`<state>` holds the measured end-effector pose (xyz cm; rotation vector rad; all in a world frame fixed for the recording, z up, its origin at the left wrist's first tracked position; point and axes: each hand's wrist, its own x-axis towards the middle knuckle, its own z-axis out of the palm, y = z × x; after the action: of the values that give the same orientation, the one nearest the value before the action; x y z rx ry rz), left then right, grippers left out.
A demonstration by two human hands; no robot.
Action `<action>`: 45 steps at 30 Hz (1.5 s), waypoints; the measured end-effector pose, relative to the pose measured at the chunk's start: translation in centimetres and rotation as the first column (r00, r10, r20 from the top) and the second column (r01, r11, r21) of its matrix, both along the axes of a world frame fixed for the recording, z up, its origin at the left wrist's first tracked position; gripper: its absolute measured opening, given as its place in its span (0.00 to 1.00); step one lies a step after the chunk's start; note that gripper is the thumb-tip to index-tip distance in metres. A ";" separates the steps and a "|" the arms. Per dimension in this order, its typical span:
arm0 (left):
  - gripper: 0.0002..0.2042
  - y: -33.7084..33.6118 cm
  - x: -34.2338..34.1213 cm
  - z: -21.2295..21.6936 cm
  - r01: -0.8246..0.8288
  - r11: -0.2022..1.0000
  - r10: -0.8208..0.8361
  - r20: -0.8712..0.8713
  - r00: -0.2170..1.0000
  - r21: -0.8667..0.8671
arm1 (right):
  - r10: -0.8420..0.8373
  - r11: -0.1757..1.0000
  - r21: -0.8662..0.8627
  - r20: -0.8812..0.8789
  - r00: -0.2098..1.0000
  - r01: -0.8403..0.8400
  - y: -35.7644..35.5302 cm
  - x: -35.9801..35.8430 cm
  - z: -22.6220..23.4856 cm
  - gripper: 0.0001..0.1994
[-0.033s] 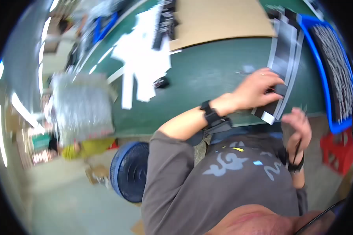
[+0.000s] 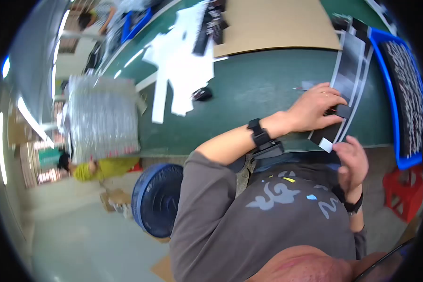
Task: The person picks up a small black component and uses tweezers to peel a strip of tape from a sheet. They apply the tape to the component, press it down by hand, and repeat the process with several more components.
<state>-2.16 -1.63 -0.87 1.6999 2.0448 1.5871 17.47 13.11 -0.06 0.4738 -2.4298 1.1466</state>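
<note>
My left hand (image 2: 316,109) reaches in over the green table. Its thumb and fingers are closed on a small dark block (image 2: 344,111), which sits on a long dark strip with white edges (image 2: 350,58). The strip runs from the far right of the table to the near edge and ends in a white tab (image 2: 325,144). Beside that tab is my right hand (image 2: 355,162), fingers bent and apart from the thumb. One fingertip is at the tab's corner; whether it touches cannot be made out.
Right of the strip stands a blue tray (image 2: 394,101) full of thin dark pieces. Brown cardboard (image 2: 277,26) lies at the back, with white sheets (image 2: 192,70) and a small black object (image 2: 202,94) to its left. A plastic-wrapped stack (image 2: 103,117), blue basket (image 2: 159,199) and red stool (image 2: 403,192) surround the table.
My right hand has moved left and closer to the strip's white tab. The left hand keeps its hold on the dark block. The whole view has shifted slightly.
</note>
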 end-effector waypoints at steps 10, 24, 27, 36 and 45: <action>0.19 -0.5 0.7 0.4 0.066 0.995 -0.061 0.076 0.995 -0.072 | -0.025 0.996 0.092 0.101 0.995 0.016 2.3 -0.5 -1.3 0.20; 0.18 0.6 2.0 0.9 0.043 0.971 -0.031 0.054 0.998 -0.236 | -0.375 0.701 -0.395 0.503 0.778 0.594 -1.1 1.3 -0.5 0.06; 0.18 0.5 2.0 1.2 0.039 0.964 -0.026 0.056 0.998 -0.262 | -0.502 0.769 -0.223 0.369 0.782 0.599 -1.3 0.8 -1.3 0.08; 0.18 0.4 1.8 1.0 0.038 0.968 -0.027 0.050 0.998 -0.248 | -0.497 0.769 -0.304 0.267 0.825 0.562 -2.0 0.3 -1.4 0.12; 0.17 0.7 1.9 1.2 0.050 0.964 -0.037 0.054 0.998 -0.262 | -0.542 0.758 -0.267 0.248 0.803 0.595 -1.5 0.9 -2.0 0.10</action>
<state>-0.30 -0.93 0.32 1.5838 2.0698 1.2632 18.38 11.63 -2.09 -0.4639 -2.1827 1.2931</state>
